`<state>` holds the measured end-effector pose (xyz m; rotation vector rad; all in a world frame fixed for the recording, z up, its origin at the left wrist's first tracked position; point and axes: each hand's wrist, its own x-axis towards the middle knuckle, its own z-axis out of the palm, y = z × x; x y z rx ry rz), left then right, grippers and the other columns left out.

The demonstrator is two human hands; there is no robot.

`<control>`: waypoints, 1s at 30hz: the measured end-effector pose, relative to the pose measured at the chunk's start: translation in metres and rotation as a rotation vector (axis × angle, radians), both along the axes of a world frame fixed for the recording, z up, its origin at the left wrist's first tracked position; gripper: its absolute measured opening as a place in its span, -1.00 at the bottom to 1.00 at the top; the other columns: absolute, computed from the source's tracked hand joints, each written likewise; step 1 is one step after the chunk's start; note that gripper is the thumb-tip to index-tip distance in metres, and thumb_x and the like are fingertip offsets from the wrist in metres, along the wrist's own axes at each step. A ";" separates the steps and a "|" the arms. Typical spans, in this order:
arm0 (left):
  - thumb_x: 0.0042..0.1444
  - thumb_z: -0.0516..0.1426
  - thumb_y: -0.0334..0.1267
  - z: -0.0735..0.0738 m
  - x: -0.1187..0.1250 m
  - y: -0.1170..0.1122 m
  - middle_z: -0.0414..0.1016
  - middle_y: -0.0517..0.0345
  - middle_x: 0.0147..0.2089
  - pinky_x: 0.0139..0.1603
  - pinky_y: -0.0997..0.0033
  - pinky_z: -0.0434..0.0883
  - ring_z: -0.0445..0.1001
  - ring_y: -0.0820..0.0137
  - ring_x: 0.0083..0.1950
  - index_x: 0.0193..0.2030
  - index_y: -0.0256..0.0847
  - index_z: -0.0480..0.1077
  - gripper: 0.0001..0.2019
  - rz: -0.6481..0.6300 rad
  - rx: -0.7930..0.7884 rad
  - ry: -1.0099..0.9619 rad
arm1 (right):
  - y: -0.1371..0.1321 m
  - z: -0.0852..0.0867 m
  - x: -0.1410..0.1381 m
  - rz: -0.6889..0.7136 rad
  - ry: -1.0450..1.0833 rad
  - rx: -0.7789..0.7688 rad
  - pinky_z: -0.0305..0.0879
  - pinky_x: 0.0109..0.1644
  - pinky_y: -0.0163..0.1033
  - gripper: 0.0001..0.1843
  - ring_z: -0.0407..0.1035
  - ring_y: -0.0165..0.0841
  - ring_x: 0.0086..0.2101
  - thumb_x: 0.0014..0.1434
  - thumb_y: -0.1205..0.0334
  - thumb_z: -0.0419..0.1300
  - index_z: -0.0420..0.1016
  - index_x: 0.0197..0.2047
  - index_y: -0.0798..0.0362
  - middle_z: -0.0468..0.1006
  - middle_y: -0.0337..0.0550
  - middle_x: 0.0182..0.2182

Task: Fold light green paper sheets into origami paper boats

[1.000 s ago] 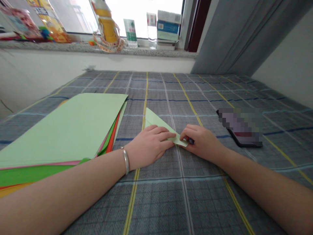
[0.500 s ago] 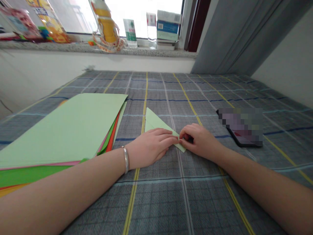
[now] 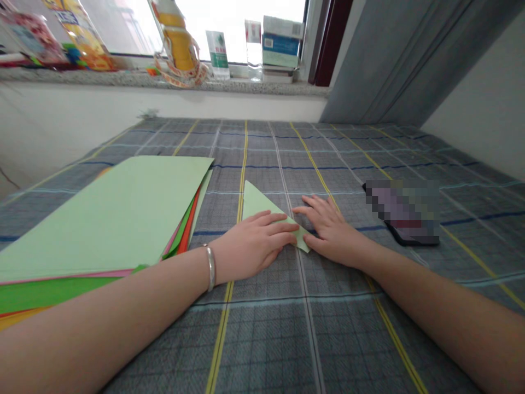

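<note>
Paper stack (image 3: 102,213), pale green uppermost, pink, green and orange edges beneath; set to one side, presumably for easy reach. Left hand (image 3: 254,246), bangle (image 3: 210,268) at wrist; palm down, fingers extended across the folded paper, clamped on nothing, seemingly pressing it flat. Folded paper (image 3: 256,201), pale green, triangular; mid-cloth, tip pointing away from the person, partly covered by the left fingers. Right hand (image 3: 334,232), fingers spread and apart, pinching nothing; thumb at the paper's right edge, perhaps to steady it, though firm contact cannot be told. Phone (image 3: 397,216), dark-rimmed, screen pixelated; lies flat beyond the right hand.

Surface: grey checked cloth (image 3: 254,339), yellow, white and blue lines. Room: stone sill (image 3: 131,80) bearing snack packets (image 3: 84,38), yellow bottle (image 3: 180,49), tube (image 3: 217,52), boxes (image 3: 281,49); grey curtain (image 3: 381,54) at right.
</note>
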<state>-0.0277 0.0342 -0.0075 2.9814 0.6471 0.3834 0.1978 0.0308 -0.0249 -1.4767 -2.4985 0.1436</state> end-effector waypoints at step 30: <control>0.22 0.00 -0.38 0.002 -0.003 0.000 0.42 -0.01 0.04 0.20 0.11 0.27 0.33 0.28 0.15 -0.09 -0.24 0.32 -0.84 0.105 -0.024 -0.076 | 0.004 0.008 0.014 0.128 0.247 -0.078 -0.03 0.29 0.12 -0.55 0.09 -0.24 0.23 0.03 0.48 -0.08 0.49 -0.13 -0.02 0.36 -0.14 0.16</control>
